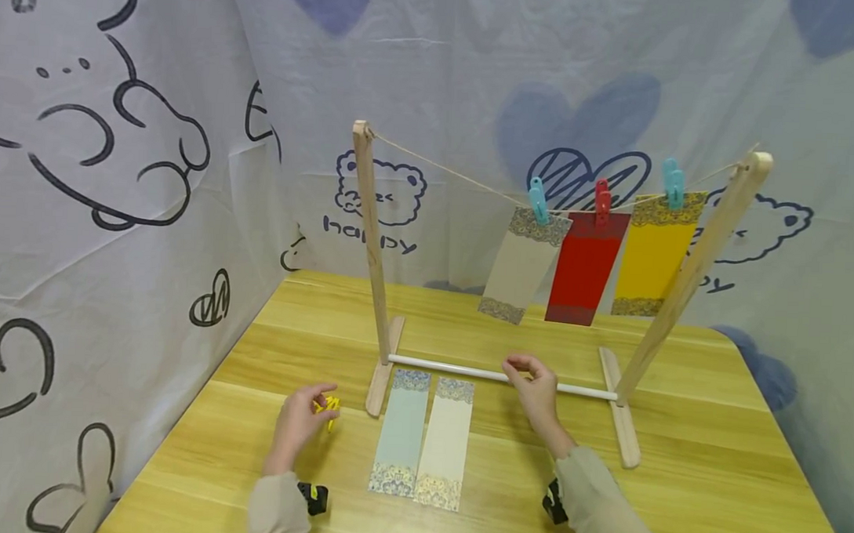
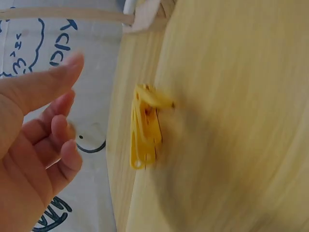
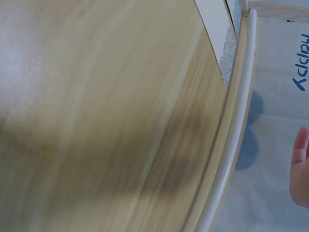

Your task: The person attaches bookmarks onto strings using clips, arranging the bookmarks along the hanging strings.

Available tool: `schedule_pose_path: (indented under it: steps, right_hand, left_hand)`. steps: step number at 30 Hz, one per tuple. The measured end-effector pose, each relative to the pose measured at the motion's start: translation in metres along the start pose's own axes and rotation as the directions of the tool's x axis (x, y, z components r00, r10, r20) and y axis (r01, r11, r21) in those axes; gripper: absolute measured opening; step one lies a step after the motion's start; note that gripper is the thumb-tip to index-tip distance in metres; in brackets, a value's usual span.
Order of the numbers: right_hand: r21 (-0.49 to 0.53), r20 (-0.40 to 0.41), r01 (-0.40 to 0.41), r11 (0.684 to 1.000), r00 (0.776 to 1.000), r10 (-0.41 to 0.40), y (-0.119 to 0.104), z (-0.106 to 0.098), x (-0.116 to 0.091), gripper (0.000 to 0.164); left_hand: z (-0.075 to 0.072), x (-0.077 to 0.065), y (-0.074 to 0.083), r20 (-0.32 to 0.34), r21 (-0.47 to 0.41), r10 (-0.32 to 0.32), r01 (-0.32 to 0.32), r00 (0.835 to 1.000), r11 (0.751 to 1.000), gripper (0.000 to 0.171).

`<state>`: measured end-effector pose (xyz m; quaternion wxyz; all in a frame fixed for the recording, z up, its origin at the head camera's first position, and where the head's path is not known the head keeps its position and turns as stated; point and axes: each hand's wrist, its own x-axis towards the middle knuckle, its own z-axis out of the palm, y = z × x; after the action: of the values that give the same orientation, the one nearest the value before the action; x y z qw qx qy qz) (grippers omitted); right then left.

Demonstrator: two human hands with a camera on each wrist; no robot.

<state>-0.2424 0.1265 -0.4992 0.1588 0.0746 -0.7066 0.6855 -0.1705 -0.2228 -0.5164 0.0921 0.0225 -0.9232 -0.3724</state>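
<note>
My left hand (image 1: 297, 425) is by a small cluster of yellow clothespins (image 2: 145, 128) on the table; the left wrist view shows its loosely bent fingers apart from them. With nothing visible in its fingers, my right hand (image 1: 538, 389) overlaps the white rod (image 1: 452, 368) of a wooden stand in the head view. Between the hands lie a pale green card (image 1: 402, 422) and a cream card (image 1: 446, 444), both with patterned ends. From the stand's string (image 1: 444, 169) hang a beige card (image 1: 517, 270), a red card (image 1: 585, 268) and a yellow card (image 1: 655, 259).
Two blue clothespins, one at the left (image 1: 538, 200) and one at the right (image 1: 673, 185), and a red clothespin (image 1: 602, 202) hold the hanging cards. Wooden posts rise at the left (image 1: 373, 241) and right (image 1: 695, 276). A printed cloth (image 1: 448, 79) stands behind the wooden table (image 1: 216, 447).
</note>
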Motion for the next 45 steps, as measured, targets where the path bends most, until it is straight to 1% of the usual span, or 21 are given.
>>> schedule_pose_path:
  steps: [4, 9, 13, 15, 18, 20, 22, 24, 25, 26, 28, 29, 32, 33, 34, 35, 36, 39, 40, 41, 45]
  right_hand:
    - [-0.024, 0.025, 0.004, 1.0, 1.0, -0.004, -0.01, 0.002, -0.005, 0.014]
    - [-0.028, 0.034, 0.005, 1.0, 0.999, -0.004, -0.006, 0.002, -0.006, 0.014]
    - [-0.005, 0.029, 0.073, 0.997, 0.997, -0.072, 0.02, 0.0, -0.002, 0.013]
    - [0.011, 0.035, 0.12, 0.993, 0.992, -0.12, 0.043, -0.002, 0.001, 0.015]
    - [0.0, 0.047, 0.153, 0.988, 0.987, -0.153, 0.078, -0.006, 0.007, 0.022]
    - [-0.013, 0.05, 0.146, 0.989, 0.988, -0.145, 0.099, -0.008, 0.012, 0.026]
    - [-0.03, 0.048, 0.129, 0.991, 0.991, -0.128, 0.111, -0.009, 0.014, 0.029]
    - [-0.033, 0.044, 0.121, 0.992, 0.992, -0.12, 0.115, -0.008, 0.014, 0.03]
    - [-0.034, 0.044, 0.118, 0.992, 0.992, -0.116, 0.114, -0.008, 0.014, 0.03]
    - [-0.006, 0.058, 0.128, 0.992, 0.99, -0.128, 0.102, -0.008, 0.011, 0.027]
    - [-0.007, 0.07, 0.14, 0.99, 0.988, -0.14, 0.099, -0.008, 0.01, 0.024]
    - [0.011, 0.081, 0.146, 0.989, 0.986, -0.146, 0.088, -0.007, 0.008, 0.022]
    - [0.009, 0.089, 0.145, 0.989, 0.985, -0.145, 0.088, -0.006, 0.007, 0.024]
    - [-0.023, 0.084, 0.145, 0.989, 0.986, -0.142, 0.099, -0.006, 0.009, 0.027]
    - [0.008, 0.096, 0.147, 0.989, 0.985, -0.147, 0.1, -0.006, 0.009, 0.027]
    - [0.011, 0.094, 0.139, 0.99, 0.986, -0.139, 0.092, -0.005, 0.008, 0.027]
    - [-0.004, 0.088, 0.13, 0.991, 0.988, -0.129, 0.091, -0.005, 0.008, 0.027]
    - [0.02, 0.111, 0.125, 0.992, 0.986, -0.126, 0.057, -0.002, 0.0, 0.015]
    - [0.018, 0.111, 0.107, 0.994, 0.988, -0.108, 0.043, 0.0, -0.003, 0.012]
    - [-0.019, 0.101, 0.078, 0.997, 0.992, -0.076, 0.027, 0.002, -0.007, 0.012]
    - [-0.052, 0.118, 0.005, 0.999, 0.993, 0.001, 0.012, 0.006, -0.013, 0.014]
  left_hand:
    - [-0.006, -0.001, -0.006, 0.113, 0.053, -0.017, 0.011, 0.993, 0.999, 0.058]
    - [-0.013, 0.002, -0.016, 0.218, 0.071, -0.054, 0.04, 0.975, 0.997, 0.079]
    - [-0.016, 0.005, -0.024, 0.28, 0.086, -0.061, 0.039, 0.958, 0.996, 0.085]
    - [-0.018, 0.007, -0.027, 0.309, 0.088, -0.066, 0.04, 0.949, 0.995, 0.086]
    - [-0.017, 0.009, -0.032, 0.348, 0.089, -0.069, 0.04, 0.935, 0.995, 0.088]
    - [-0.016, 0.011, -0.035, 0.367, 0.084, -0.062, 0.034, 0.928, 0.996, 0.089]
    - [-0.015, 0.012, -0.038, 0.378, 0.075, -0.041, 0.013, 0.925, 0.997, 0.088]
    - [-0.014, 0.013, -0.041, 0.384, 0.069, -0.02, -0.007, 0.923, 0.998, 0.087]
    - [-0.013, 0.014, -0.042, 0.386, 0.069, -0.009, -0.019, 0.922, 0.997, 0.085]
    - [-0.012, 0.014, -0.043, 0.389, 0.07, 0.0, -0.03, 0.921, 0.997, 0.084]
    - [-0.011, 0.015, -0.045, 0.393, 0.084, 0.004, -0.041, 0.919, 0.996, 0.081]
    - [-0.01, 0.015, -0.046, 0.394, 0.091, -0.001, -0.038, 0.919, 0.995, 0.08]
    - [-0.008, 0.016, -0.048, 0.393, 0.107, -0.01, -0.035, 0.919, 0.994, 0.077]
    - [-0.007, 0.016, -0.048, 0.392, 0.105, -0.021, -0.022, 0.92, 0.994, 0.077]
    - [-0.007, 0.016, -0.048, 0.39, 0.098, -0.033, -0.006, 0.92, 0.995, 0.076]
    - [-0.007, 0.015, -0.047, 0.393, 0.088, -0.047, 0.013, 0.919, 0.996, 0.076]
    - [-0.006, 0.015, -0.046, 0.395, 0.081, -0.059, 0.029, 0.917, 0.996, 0.076]
    - [-0.006, 0.013, -0.043, 0.404, 0.056, -0.098, 0.082, 0.909, 0.995, 0.075]
    - [-0.006, 0.013, -0.042, 0.41, 0.054, -0.103, 0.089, 0.906, 0.995, 0.075]
    - [-0.005, 0.013, -0.041, 0.417, 0.054, -0.105, 0.091, 0.903, 0.994, 0.075]
    - [-0.005, 0.013, -0.038, 0.437, 0.063, -0.095, 0.075, 0.894, 0.995, 0.071]
